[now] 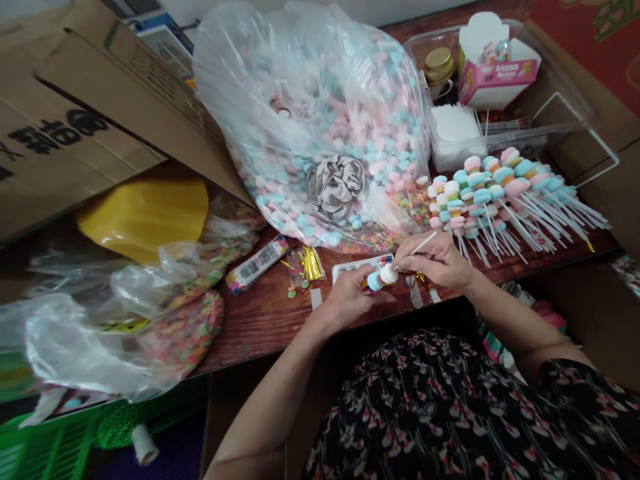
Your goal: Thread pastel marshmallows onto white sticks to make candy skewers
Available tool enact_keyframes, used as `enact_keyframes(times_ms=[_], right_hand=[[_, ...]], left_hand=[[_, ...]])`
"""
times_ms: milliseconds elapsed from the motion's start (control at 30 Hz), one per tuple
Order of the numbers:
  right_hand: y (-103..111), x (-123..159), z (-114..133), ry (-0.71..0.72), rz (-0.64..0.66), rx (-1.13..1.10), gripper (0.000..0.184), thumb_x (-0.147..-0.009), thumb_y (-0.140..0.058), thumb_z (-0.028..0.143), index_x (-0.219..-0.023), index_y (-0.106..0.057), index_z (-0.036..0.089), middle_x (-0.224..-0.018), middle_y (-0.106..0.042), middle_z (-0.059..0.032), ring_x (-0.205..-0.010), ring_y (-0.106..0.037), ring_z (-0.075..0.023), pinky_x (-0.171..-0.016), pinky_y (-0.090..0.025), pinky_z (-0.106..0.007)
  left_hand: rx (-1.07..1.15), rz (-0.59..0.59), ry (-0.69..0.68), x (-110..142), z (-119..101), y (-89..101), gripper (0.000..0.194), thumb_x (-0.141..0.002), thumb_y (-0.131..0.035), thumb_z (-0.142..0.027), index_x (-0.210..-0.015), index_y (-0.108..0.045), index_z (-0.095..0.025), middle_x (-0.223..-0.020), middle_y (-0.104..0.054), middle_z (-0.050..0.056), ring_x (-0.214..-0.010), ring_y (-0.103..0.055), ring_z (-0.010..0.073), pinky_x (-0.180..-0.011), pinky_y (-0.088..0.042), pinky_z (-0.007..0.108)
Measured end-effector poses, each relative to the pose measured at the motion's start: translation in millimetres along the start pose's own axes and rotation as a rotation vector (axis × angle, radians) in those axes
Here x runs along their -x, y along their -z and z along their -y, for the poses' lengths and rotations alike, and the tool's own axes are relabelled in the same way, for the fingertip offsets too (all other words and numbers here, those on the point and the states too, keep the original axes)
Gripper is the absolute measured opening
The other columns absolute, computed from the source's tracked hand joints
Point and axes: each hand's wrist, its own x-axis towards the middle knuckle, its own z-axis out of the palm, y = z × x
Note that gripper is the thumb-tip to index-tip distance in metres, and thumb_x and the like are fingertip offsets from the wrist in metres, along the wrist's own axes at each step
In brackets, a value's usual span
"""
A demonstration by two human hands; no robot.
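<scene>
Near the table's front edge, my left hand (347,297) is closed around a short row of marshmallow candies, with a blue piece (373,281) and a white piece (389,273) showing at its fingertips. My right hand (443,261) touches the white piece with its fingertips and grips a thin white stick (424,243) that slants up to the right. Whether the stick's lower end enters the candies is hidden by the fingers. Right of my hands lies a pile of candy skewers (487,193) in pink, blue, white and orange, their white sticks pointing toward me.
A large clear bag of marshmallows (395,87) fills the table's middle, a grey scrunchie (337,187) on it. Left are a bag of gummies (185,333), gold twist ties (313,263) and a cardboard box (100,127). A clear plastic bin (545,140) stands back right.
</scene>
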Motion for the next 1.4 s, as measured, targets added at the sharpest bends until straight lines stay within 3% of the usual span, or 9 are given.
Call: enact_keyframes(times_ms=[233, 433, 533, 633, 867, 1033, 1200, 1300, 1400], right_hand=[[4.5, -11.3, 6.6, 0.188, 0.247, 0.110, 0.013, -0.090, -0.060, 0.023, -0.085, -0.072, 0.024, -0.082, -0.074, -0.0004, -0.078, -0.066, -0.0134, -0.079, -0.051, -0.031], [-3.3, -6.0, 0.7, 0.071, 0.052, 0.286, 0.022, -0.091, -0.055, 0.024, -0.071, -0.064, 0.018, -0.068, -0.066, -0.0002, -0.063, -0.056, -0.0111, -0.063, -0.043, -0.026], [-5.4, -3.6, 2.6, 0.128, 0.016, 0.478, 0.020, -0.089, -0.055, 0.023, -0.070, -0.060, 0.019, -0.066, -0.064, -0.0007, -0.065, -0.055, -0.0132, -0.068, -0.040, -0.030], [-13.4, -3.0, 5.3, 0.217, 0.025, 0.585, 0.019, -0.089, -0.053, 0.019, -0.071, -0.058, 0.019, -0.068, -0.064, -0.0017, -0.066, -0.055, -0.0143, -0.073, -0.039, -0.034], [-47.6, 5.5, -27.5, 0.202, 0.018, 0.346, 0.025, -0.092, -0.051, 0.021, -0.070, -0.065, 0.020, -0.069, -0.071, -0.0011, -0.068, -0.062, -0.0142, -0.072, -0.042, -0.031], [-35.4, -0.7, -26.1, 0.070, 0.036, 0.073, 0.023, -0.091, -0.056, 0.027, -0.075, -0.071, 0.020, -0.071, -0.070, -0.0010, -0.067, -0.060, -0.0124, -0.067, -0.045, -0.026], [-20.0, -14.7, -6.5, 0.037, 0.108, -0.043, 0.016, -0.088, -0.060, 0.026, -0.079, -0.071, 0.018, -0.076, -0.067, -0.0011, -0.071, -0.058, -0.0112, -0.068, -0.045, -0.024], [-26.7, -13.8, -4.9, 0.041, -0.010, -0.058, 0.016, -0.090, -0.059, 0.024, -0.079, -0.068, 0.016, -0.075, -0.065, -0.0009, -0.070, -0.057, -0.0107, -0.068, -0.044, -0.024], [-40.3, -7.3, -11.0, 0.084, 0.051, 0.038, 0.018, -0.090, -0.057, 0.022, -0.074, -0.066, 0.017, -0.069, -0.063, -0.0004, -0.068, -0.055, -0.0115, -0.069, -0.044, -0.026]], left_hand=[[0.233, 0.256, 0.089, 0.6, -9.4, 7.7, 0.029, -0.061, -0.084, -0.032, -0.083, -0.072, -0.015, -0.073, -0.063, -0.002, -0.068, -0.055, 0.0136, -0.066, -0.048, 0.025], [0.195, 0.038, 0.061, -3.1, -11.6, 8.7, 0.041, -0.064, -0.083, -0.033, -0.100, -0.073, -0.015, -0.086, -0.071, 0.002, -0.076, -0.062, 0.0163, -0.074, -0.051, 0.028], [-0.016, -0.029, -0.003, -3.6, -12.2, 6.3, 0.043, -0.065, -0.082, -0.036, -0.103, -0.073, -0.018, -0.087, -0.072, 0.001, -0.077, -0.062, 0.0167, -0.073, -0.050, 0.027], [-0.206, -0.053, -0.023, -4.8, -11.8, 0.0, 0.027, -0.069, -0.078, -0.034, -0.088, -0.072, -0.017, -0.073, -0.066, -0.001, -0.066, -0.055, 0.0137, -0.065, -0.045, 0.024], [-0.156, -0.075, -0.004, -7.2, -15.2, -10.2, 0.007, -0.067, -0.069, -0.018, -0.069, -0.064, -0.014, -0.062, -0.057, -0.003, -0.059, -0.050, 0.0117, -0.059, -0.041, 0.023], [0.160, 0.099, 0.003, -0.2, -21.9, 11.4, 0.048, -0.062, -0.083, -0.029, -0.107, -0.068, -0.019, -0.095, -0.069, 0.003, -0.090, -0.063, 0.0197, -0.080, -0.050, 0.029], [0.321, 0.176, 0.109, 1.7, -17.1, 7.6, 0.026, -0.071, -0.077, -0.036, -0.079, -0.067, -0.014, -0.071, -0.061, -0.002, -0.067, -0.055, 0.0114, -0.066, -0.048, 0.023], [0.372, 0.114, 0.130, 2.0, -15.0, -5.4, 0.028, -0.069, -0.078, -0.035, -0.072, -0.062, -0.013, -0.063, -0.054, -0.005, -0.058, -0.047, 0.0067, -0.057, -0.041, 0.018], [0.438, 0.128, 0.196, 3.6, -15.7, -15.3, 0.032, -0.072, -0.075, -0.040, -0.066, -0.059, -0.013, -0.050, -0.049, -0.006, -0.045, -0.042, 0.0053, -0.046, -0.033, 0.018]])
